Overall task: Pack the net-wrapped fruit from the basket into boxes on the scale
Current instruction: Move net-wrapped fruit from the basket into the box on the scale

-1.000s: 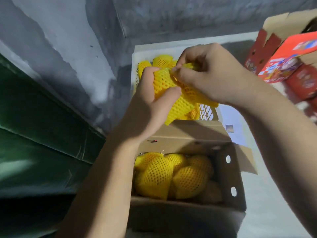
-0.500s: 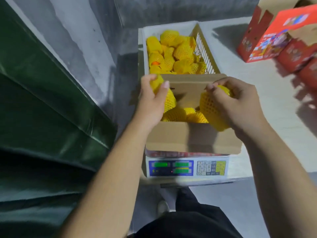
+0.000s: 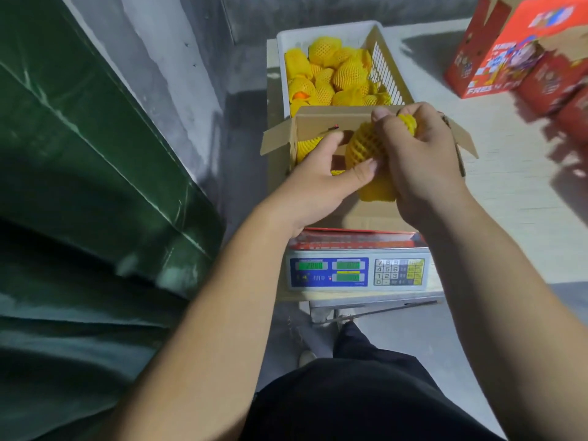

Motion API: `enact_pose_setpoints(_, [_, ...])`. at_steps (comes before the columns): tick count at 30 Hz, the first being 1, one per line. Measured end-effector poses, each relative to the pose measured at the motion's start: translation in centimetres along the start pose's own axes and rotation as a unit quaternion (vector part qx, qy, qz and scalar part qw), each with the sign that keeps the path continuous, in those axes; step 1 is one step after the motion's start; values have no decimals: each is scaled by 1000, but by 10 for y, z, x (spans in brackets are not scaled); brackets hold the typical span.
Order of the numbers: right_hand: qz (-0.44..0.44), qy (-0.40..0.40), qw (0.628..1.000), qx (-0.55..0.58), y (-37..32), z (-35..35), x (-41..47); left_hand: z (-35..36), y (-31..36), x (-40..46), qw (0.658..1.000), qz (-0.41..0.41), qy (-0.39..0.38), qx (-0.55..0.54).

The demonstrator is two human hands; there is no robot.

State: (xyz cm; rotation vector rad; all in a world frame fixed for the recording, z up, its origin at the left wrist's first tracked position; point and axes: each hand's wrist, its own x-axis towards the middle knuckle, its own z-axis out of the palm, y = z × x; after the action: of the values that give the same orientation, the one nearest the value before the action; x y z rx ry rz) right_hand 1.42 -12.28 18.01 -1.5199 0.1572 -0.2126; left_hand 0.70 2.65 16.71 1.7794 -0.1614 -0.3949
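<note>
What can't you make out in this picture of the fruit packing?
Head view:
- Scale readouts: digits too blurred to read.
- Cardboard box contents: mostly hidden behind left hand and right hand.
- Red cartons: cut off at the right edge, print blurred.

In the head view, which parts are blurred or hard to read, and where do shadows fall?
Head view: the red boxes at the right edge are smeared by blur; the green digits of the scale glow but are unreadable; hard shadows lie on the pale table near those boxes; wide-angle bending curves the green sheet at left; both hands stay fairly sharp.
</note>
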Motion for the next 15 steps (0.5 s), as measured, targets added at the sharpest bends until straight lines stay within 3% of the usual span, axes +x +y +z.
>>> enact_pose_setpoints(5, [32,-34,999,18,-3,7,-4,-4,-5,-3,999,19,27,-18])
enact_pose_setpoints(12, [98,-102,990,-5,-7,6,-8,-6,-4,-14,989,121,82,-30])
enact_pose_setpoints(15, [122,-108,987,7,-10,5,-12,-8,-3,-17,989,127,73,-22])
